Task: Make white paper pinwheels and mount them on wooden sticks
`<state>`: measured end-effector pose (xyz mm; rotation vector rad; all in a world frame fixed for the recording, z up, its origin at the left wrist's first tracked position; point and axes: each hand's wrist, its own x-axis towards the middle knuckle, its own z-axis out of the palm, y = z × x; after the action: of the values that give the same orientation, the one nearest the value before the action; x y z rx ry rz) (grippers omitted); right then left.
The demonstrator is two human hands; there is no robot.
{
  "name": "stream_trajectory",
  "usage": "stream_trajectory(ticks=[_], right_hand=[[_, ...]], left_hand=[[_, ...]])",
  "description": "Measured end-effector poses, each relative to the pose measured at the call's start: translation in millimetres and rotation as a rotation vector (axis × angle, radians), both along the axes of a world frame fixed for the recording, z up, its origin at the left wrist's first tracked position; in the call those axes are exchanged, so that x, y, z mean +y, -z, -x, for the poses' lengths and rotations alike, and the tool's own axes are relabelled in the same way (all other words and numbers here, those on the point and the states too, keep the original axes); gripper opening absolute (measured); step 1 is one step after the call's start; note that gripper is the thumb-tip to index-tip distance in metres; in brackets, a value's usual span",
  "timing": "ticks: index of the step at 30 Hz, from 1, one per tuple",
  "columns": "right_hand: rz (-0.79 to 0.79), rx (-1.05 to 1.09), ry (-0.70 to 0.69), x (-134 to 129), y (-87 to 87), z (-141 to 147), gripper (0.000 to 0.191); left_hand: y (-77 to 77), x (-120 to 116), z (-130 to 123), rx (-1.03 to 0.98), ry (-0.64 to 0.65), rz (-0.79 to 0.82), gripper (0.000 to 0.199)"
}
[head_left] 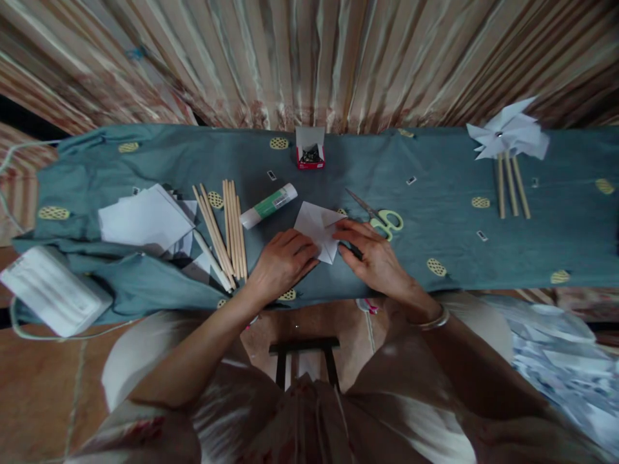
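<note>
A small white square of paper [312,222] with cut or folded lines lies turned like a diamond on the cloth. My left hand [285,261] presses its lower left side, the fingers bent together on the edge. At the right side, my right hand [370,254] pinches a corner flap of the paper, its thumb below the fingers. Just beyond that hand lies a pair of scissors [384,219] with pale green handles. A white and green glue stick [269,206] rests up and left of the paper.
Several wooden sticks [235,229], a white pencil-like stick [211,261] and a stack of white paper [145,219] lie to the left. A red box [310,158] of small dark pieces stands at the back. White pinwheels [507,135] lie far right. A white device [55,290] sits front left.
</note>
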<state>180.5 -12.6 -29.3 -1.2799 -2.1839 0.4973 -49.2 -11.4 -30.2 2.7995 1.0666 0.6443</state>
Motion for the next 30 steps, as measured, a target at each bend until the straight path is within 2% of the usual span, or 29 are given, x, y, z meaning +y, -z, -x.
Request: stream_trajectory(ticks=[7,12,16,20,24,30], right_hand=[[0.011,0.024,0.001,0,-0.8,-1,0.023],[0.039,0.058,-0.004,-7,-3.6,-3,0.027],[0.100,0.073,-0.058,-17,-6.7,-5,0.027],[0.143,0.080,-0.093,-25,-6.3,-4,0.015],[0.143,0.079,-0.073,-26,-2.6,1,0.008],[0.149,0.099,0.009,-22,3.2,9,0.011]], left_hand=[[2.9,0,-2,0.003,0.026,-0.048,0.017],[-1.4,-5,-3,-0.018,0.030,-0.053,0.017],[-1.9,-17,-4,-0.108,0.056,-0.006,0.015],[1.4,-26,-4,-0.155,0.055,0.041,0.014],[2.5,-25,-5,-0.189,0.043,0.093,0.015],[3.5,-24,-5,-0.229,0.002,0.162,0.015]])
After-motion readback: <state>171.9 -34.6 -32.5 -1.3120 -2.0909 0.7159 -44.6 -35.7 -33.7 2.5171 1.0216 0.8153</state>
